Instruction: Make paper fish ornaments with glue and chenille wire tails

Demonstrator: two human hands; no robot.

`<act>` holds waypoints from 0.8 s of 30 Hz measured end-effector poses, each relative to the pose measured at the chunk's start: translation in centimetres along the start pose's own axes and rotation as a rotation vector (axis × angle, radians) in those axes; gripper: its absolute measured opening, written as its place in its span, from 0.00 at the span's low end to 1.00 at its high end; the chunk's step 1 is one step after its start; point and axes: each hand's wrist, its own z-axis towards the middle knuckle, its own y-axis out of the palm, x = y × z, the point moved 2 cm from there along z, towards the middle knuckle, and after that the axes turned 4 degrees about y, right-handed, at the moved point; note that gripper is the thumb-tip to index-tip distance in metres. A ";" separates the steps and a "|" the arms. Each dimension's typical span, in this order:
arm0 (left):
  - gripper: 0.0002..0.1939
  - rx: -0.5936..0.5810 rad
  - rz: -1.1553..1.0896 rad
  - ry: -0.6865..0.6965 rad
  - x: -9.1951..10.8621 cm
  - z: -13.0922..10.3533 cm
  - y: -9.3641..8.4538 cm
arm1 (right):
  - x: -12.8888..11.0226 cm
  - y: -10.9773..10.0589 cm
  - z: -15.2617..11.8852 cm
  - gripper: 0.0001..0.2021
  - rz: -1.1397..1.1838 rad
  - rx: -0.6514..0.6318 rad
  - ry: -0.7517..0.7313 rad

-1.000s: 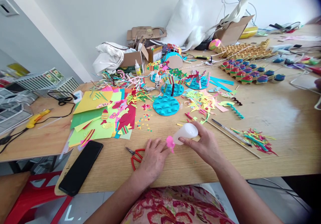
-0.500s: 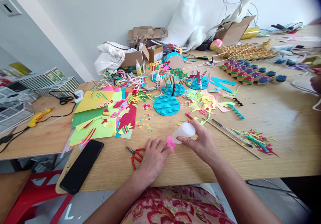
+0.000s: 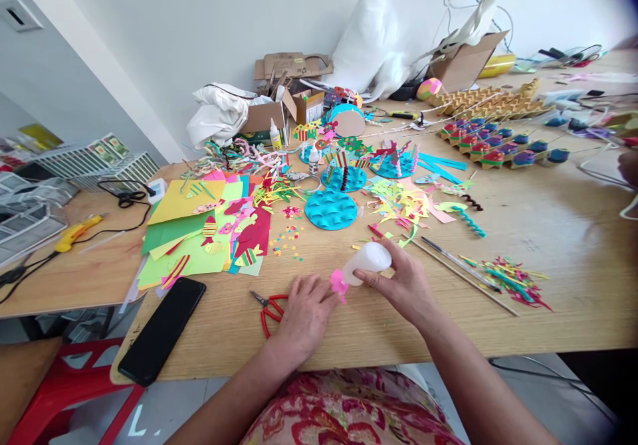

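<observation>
My right hand [image 3: 406, 285] is wrapped round a white squeeze bottle [image 3: 371, 259], tilted with its narrow end low over a small pink paper cutout [image 3: 339, 281]. The cutout lies on the table in front of me. My left hand [image 3: 309, 312] rests flat on the wood, fingers stretched out and fingertips at the cutout's left edge. Partly under that hand lie red-handled pliers [image 3: 270, 311]. A round blue textured disc [image 3: 331, 209] sits farther back, with more discs bearing paper fish [image 3: 343, 159] behind it.
Coloured paper sheets [image 3: 187, 202] with paper fish lie left, near a black phone [image 3: 162, 332] at the table edge. Paper scraps [image 3: 401, 199], a wooden stick [image 3: 466, 279] and a pen [image 3: 461, 262] lie right. Painted egg-carton pieces [image 3: 503, 143] stand farther back. Another person's hand [image 3: 629, 166] shows far right.
The squeeze bottle and my right hand have shifted very slightly to the right. My left hand stays in place at the pink cutout.
</observation>
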 end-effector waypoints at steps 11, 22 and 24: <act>0.14 -0.013 0.042 0.038 0.1 0.2 -0.6 | 3.5 0.0 -0.6 0.14 0.808 0.257 0.365; 0.14 0.052 0.026 0.024 -0.1 0.0 0.3 | 3.8 -0.1 -0.6 0.13 1.451 0.285 0.627; 0.15 0.052 0.012 0.023 -0.1 0.0 0.1 | 3.6 -0.1 -0.5 0.12 1.463 0.250 0.613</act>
